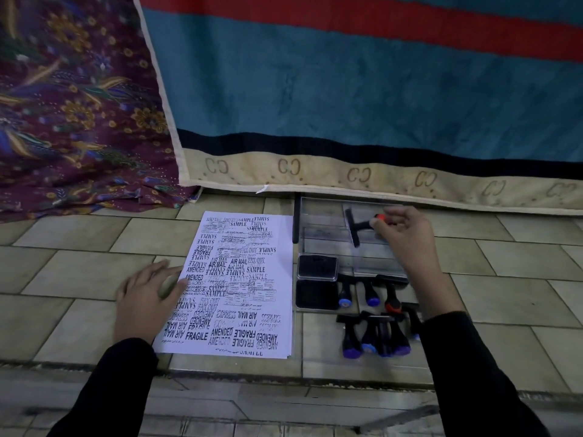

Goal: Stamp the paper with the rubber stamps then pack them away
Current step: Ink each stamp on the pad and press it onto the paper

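A white paper (277, 298) covered with black stamped words lies on the tiled floor. My left hand (146, 298) rests flat on its left edge, fingers spread. My right hand (400, 231) grips the orange-tipped handle of a black rubber stamp (355, 227), holding it sideways over a clear plastic box (321, 216). An open black ink pad (317, 283) sits right of the paper. Several more stamps with blue, purple and orange handle ends (375, 329) lie in a loose group below the box.
A teal, red and cream blanket (362, 99) hangs along the far side, its hem touching the floor behind the box. A purple patterned cloth (72, 99) hangs at the left. A step edge (220, 373) runs along the floor near me.
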A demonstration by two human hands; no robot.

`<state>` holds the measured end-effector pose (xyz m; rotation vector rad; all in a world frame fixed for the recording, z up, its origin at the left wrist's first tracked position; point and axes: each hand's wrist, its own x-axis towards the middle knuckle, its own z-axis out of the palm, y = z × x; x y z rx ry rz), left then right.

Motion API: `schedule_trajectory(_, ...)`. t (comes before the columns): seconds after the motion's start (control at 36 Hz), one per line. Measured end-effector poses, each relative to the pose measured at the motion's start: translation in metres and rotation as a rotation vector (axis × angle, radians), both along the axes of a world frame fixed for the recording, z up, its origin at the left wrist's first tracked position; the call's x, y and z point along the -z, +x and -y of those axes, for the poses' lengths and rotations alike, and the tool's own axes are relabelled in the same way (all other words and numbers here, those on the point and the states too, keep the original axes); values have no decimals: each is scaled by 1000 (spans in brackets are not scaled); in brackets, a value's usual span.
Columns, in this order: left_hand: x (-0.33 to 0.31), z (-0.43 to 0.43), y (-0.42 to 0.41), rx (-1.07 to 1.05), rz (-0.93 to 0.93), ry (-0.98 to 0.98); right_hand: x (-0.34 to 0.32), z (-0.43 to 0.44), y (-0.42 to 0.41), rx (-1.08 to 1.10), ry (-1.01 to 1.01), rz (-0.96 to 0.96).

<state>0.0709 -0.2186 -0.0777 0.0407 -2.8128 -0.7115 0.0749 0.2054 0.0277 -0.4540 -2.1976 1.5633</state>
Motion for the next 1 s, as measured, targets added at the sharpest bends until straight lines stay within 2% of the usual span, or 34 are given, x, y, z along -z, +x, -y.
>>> schedule_trajectory(0.17,1,0,0,-1,6,-9,4,24,38,-172,173,-24)
schedule_trajectory(0.33,0,-1,0,-8,-4,-11,14,53,57,-359,446,-15)
schedule_trajectory(0.47,-1,-2,1,-4,0,-15,25,68,58,-417,482,-6)
schedule_trajectory(1.0,-3,-2,2,-6,15,-34,31,84,50,-338,581,57)
